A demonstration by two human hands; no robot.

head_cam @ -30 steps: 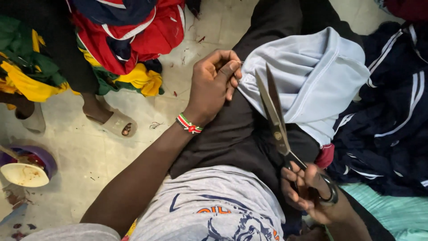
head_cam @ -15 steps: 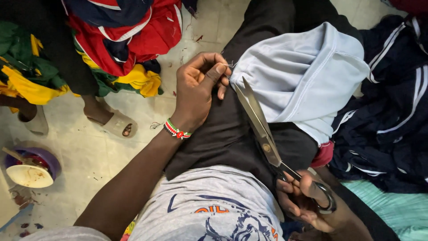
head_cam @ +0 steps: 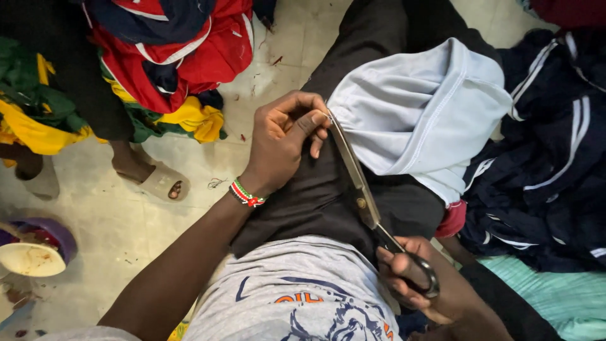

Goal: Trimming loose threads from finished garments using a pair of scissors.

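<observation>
Left hand pinches the edge of the pale cloth on the lap, fingers closed on it. Right hand grips the scissors, fingers through the loops; blades look nearly shut. Long axis runs from right hand up-left to the pinch point, tips touching the cloth edge beside the left fingers. Against the earlier frame, the blades have closed.

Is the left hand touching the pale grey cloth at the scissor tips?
Touching. The head view shows the left hand pinching the edge of the pale grey cloth with its fingertips, right where the closed scissors end.
</observation>
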